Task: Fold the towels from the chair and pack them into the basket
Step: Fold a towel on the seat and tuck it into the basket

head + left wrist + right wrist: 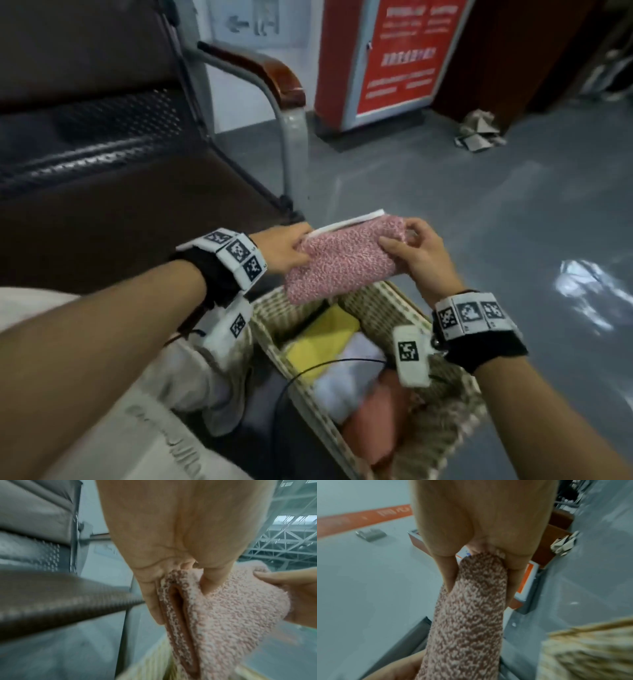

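Observation:
A folded pink speckled towel with a white edge hangs in the air just above the far end of the woven basket. My left hand grips its left end, thumb on top and fingers beneath. My right hand pinches its right end between thumb and fingers. The towel shows as stacked folded layers in the left wrist view. Inside the basket lie folded yellow, white and pink towels.
A dark brown chair with a metal frame and wooden armrest stands at the left, its seat bare. A red and white sign leans at the back. Crumpled paper lies on the grey floor. A black cable crosses the basket.

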`<state>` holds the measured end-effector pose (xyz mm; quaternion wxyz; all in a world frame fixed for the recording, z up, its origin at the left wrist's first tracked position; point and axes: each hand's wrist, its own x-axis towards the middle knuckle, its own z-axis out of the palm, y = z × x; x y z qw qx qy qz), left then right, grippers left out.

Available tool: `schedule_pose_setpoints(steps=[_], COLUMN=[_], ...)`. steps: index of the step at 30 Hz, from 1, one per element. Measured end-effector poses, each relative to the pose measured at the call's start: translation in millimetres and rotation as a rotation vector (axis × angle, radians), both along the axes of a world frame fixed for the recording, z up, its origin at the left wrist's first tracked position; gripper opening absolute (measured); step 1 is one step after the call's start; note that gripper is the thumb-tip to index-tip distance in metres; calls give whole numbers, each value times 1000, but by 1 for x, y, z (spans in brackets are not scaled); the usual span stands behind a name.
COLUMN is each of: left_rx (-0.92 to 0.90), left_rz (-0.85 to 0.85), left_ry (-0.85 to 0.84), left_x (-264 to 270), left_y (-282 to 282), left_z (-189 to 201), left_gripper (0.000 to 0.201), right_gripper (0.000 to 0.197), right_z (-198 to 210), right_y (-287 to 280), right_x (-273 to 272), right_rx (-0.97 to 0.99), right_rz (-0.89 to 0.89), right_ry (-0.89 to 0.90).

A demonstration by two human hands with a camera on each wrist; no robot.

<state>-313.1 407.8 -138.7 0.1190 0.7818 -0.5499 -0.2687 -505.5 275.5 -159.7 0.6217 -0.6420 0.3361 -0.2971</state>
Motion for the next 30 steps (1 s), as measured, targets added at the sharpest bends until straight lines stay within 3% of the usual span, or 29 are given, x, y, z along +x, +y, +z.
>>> schedule_pose_setpoints(steps=[7, 12, 15, 18, 22, 27, 30], left_rx=[266, 458, 490, 544, 555, 408, 290], left_rz=[-113, -304, -463, -502, -414, -269, -151], left_ry=[117, 207, 378, 360, 295, 255, 282], left_x=[-45, -86, -112, -121, -111, -83, -60], left_y=[-5, 3, 9, 6, 0, 5, 12], left_z=[-138, -181, -189, -192, -187, -162, -134], left_gripper=[34, 39, 45, 41, 40, 32, 24], right_gripper=[26, 22, 26, 34, 34, 45, 22], right_z=[-112, -145, -147, -154, -179, -203, -186], right_y=[9, 1, -5, -9, -5, 5, 3], right_x=[-59, -74, -80, -84, -82, -78, -60], right_rx=[-7, -124, -166, -188, -270, -369, -371], right_rz=[158, 302, 444, 498, 542, 534, 504], right_ry=[364, 793, 1041, 1221, 1385, 1549, 1557])
